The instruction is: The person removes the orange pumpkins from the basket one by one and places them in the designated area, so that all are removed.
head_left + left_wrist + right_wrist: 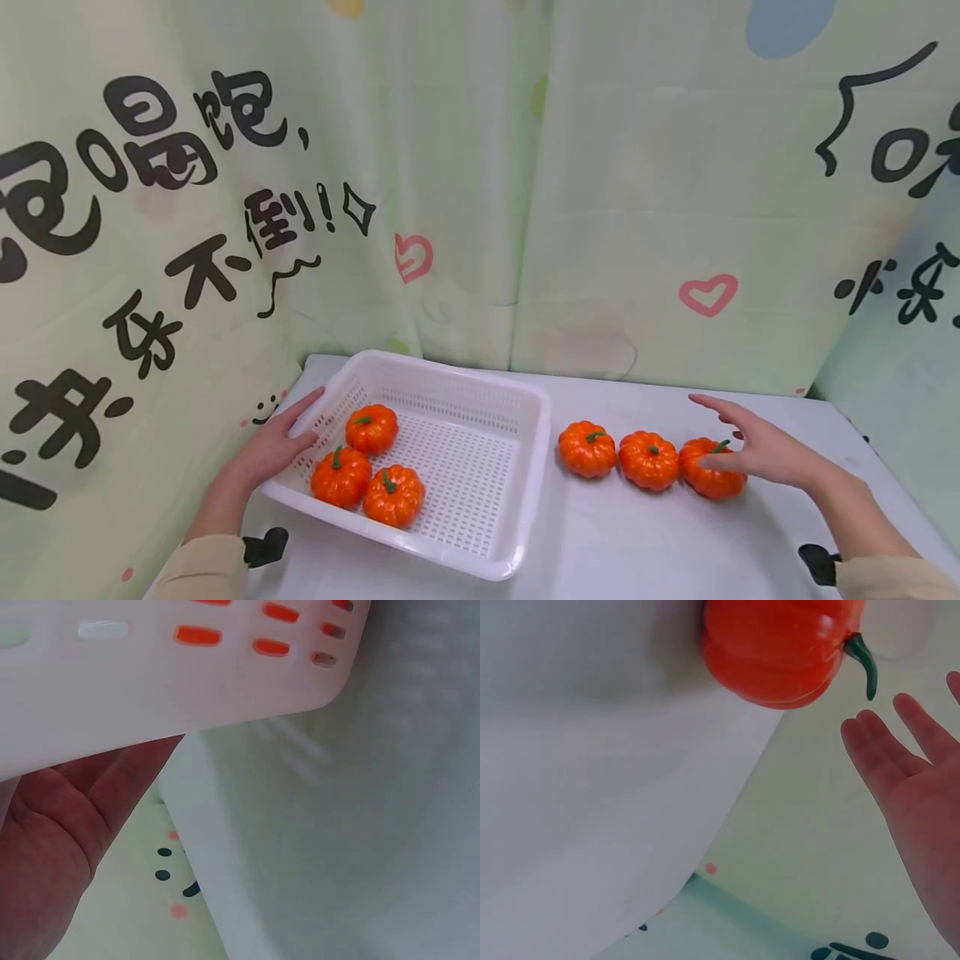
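Observation:
In the head view, my left hand (272,448) is at the left rim of a white plastic basket (536,467), fingers extended and thumb spread over the edge. The left wrist view shows the palm (56,825) with its fingertips hidden behind the basket rim (172,712); whether it touches cannot be told. Three small orange pumpkins, one of them the front pumpkin (393,497), lie in the basket's left part. My right hand (772,450) is spread beside the rightmost pumpkin (708,482) on the table; the right wrist view shows a gap between fingers and pumpkin (780,649).
Two more pumpkins, the middle one (648,461) and the left one (587,450), stand in a row with the rightmost, right of the basket. All rest on a white table (630,550). A pale green printed curtain (600,208) hangs behind and at the sides.

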`<state>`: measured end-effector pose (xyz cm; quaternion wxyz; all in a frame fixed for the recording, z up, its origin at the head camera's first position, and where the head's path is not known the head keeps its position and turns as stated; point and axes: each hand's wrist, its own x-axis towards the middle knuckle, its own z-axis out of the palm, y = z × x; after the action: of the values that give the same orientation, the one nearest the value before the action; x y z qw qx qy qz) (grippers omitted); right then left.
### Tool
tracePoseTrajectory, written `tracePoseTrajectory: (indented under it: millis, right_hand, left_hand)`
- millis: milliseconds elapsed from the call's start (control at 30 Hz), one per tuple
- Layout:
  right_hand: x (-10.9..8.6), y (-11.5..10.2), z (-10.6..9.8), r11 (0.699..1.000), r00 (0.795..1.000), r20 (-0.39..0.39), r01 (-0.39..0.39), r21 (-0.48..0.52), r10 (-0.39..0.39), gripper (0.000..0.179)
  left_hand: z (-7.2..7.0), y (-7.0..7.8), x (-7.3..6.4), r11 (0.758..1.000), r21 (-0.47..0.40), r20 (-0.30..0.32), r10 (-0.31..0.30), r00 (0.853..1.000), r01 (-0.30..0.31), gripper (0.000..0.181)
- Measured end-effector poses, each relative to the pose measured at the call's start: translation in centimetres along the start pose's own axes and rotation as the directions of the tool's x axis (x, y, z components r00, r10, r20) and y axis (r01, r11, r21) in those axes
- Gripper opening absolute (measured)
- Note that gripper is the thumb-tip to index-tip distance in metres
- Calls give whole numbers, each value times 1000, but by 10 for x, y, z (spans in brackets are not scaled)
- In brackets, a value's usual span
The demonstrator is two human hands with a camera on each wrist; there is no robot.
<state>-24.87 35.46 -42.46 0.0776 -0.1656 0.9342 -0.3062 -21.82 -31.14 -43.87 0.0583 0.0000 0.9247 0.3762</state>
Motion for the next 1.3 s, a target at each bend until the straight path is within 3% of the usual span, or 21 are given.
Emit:
tracePoseTrajectory:
  millis: [333,767,1133,1300]
  right_hand:
    - [19,-46,7,996,995,-40,88,18,-87,85]
    - [56,-99,24,987,989,-9,149,53,-149,82]
    - [90,-144,43,956,959,22,280,81,-283,80]
    - [104,-166,55,932,933,49,352,90,-357,79]
  left_hand:
    - [1,-3,-3,1000,0,-3,-2,1000,2,69]
    - [2,-3,-3,1000,-5,-5,-6,1000,6,70]
    - [2,-1,-1,1000,1,-8,1,1000,-1,70]
    - [2,-2,0,1000,11,-11,10,1000,-10,69]
